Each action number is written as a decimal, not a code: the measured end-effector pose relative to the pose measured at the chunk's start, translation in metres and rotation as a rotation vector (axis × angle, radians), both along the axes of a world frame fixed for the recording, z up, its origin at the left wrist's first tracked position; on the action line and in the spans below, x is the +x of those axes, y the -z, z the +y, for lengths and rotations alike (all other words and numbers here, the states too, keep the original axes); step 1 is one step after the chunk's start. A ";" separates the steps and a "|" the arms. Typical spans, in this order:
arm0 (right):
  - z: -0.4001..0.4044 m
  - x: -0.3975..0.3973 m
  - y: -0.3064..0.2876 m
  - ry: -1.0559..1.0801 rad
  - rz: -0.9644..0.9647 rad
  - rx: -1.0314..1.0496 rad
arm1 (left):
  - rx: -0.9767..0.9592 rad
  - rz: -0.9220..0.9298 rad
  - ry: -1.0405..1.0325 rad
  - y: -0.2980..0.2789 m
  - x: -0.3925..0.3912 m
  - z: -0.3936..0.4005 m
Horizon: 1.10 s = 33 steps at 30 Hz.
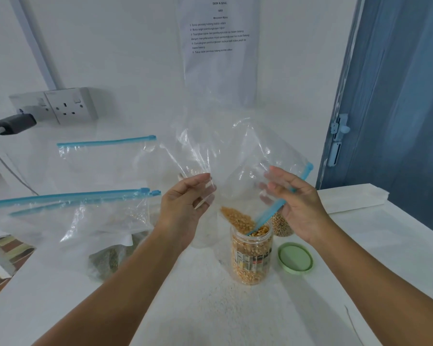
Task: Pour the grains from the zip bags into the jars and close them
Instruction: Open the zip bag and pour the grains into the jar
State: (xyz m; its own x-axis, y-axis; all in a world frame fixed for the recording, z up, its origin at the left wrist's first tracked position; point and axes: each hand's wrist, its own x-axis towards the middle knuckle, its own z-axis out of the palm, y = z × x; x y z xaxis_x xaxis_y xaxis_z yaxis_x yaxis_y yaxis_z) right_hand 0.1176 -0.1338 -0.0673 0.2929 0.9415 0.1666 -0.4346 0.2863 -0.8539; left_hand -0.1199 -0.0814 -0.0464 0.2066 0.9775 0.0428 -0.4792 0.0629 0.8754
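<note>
A clear zip bag (225, 156) with a blue zipper strip is tipped mouth-down over an open plastic jar (251, 255) nearly full of yellow grains. A small heap of yellow grains (236, 217) lies in the bag's lower corner just above the jar's mouth. My left hand (183, 208) pinches the bag's left side. My right hand (298, 203) grips the bag's right side and its blue zipper strip (270, 216), whose end dips into the jar. The jar's green lid (295, 257) lies on the table to the right.
Behind the open jar stands another jar (281, 224) of pale grains. At left lie more zip bags, one with dark green grains (105, 260) and another (105, 156) against the wall. A wall socket with a plugged charger (13, 124) is at back left. The white table's edge (0, 290) runs along the left.
</note>
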 end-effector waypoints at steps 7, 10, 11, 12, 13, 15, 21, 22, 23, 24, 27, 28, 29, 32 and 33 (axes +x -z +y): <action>-0.002 0.003 0.007 0.051 -0.062 0.000 | -0.049 0.058 0.079 0.012 -0.001 -0.005; -0.003 0.003 0.009 0.059 -0.044 -0.004 | -0.098 0.045 0.184 0.020 0.003 -0.013; -0.003 0.002 0.010 0.061 -0.039 -0.002 | -0.104 0.052 0.211 0.021 0.005 -0.016; -0.004 0.002 0.010 0.061 -0.034 0.001 | -0.101 0.068 0.225 0.021 0.008 -0.018; -0.004 0.002 0.009 0.059 -0.031 0.004 | -0.086 0.093 0.222 0.020 0.010 -0.019; -0.005 0.001 0.009 0.062 -0.020 0.007 | -0.043 0.132 0.191 0.016 0.014 -0.020; -0.009 0.000 0.015 0.075 -0.119 -0.035 | 0.042 0.199 0.122 0.015 0.023 -0.019; -0.011 -0.001 0.017 0.078 -0.166 -0.051 | 0.055 0.215 0.118 0.015 0.024 -0.020; -0.012 -0.001 0.018 0.083 -0.217 -0.066 | 0.070 0.231 0.113 0.015 0.024 -0.021; -0.013 -0.001 0.019 0.088 -0.260 -0.075 | 0.085 0.242 0.110 0.015 0.025 -0.022; -0.014 -0.002 0.018 0.096 -0.318 -0.059 | 0.138 0.263 0.114 0.014 0.027 -0.023; -0.014 -0.002 0.017 0.106 -0.328 -0.055 | 0.163 0.286 0.114 0.015 0.028 -0.023; -0.014 -0.002 0.016 0.116 -0.335 -0.050 | 0.191 0.323 0.112 0.015 0.029 -0.022; -0.012 -0.003 0.015 0.138 -0.329 -0.034 | 0.283 0.455 0.130 0.016 0.029 -0.020; -0.011 -0.004 0.015 0.144 -0.313 -0.029 | 0.314 0.496 0.161 0.016 0.028 -0.020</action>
State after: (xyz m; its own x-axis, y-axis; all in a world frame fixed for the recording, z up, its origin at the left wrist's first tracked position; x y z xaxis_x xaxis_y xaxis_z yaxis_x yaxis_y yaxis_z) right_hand 0.1141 -0.1451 -0.0828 0.3615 0.9001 0.2433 -0.1070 0.2993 -0.9481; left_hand -0.0915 -0.1010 -0.0628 0.4194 0.8888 0.1846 -0.0154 -0.1964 0.9804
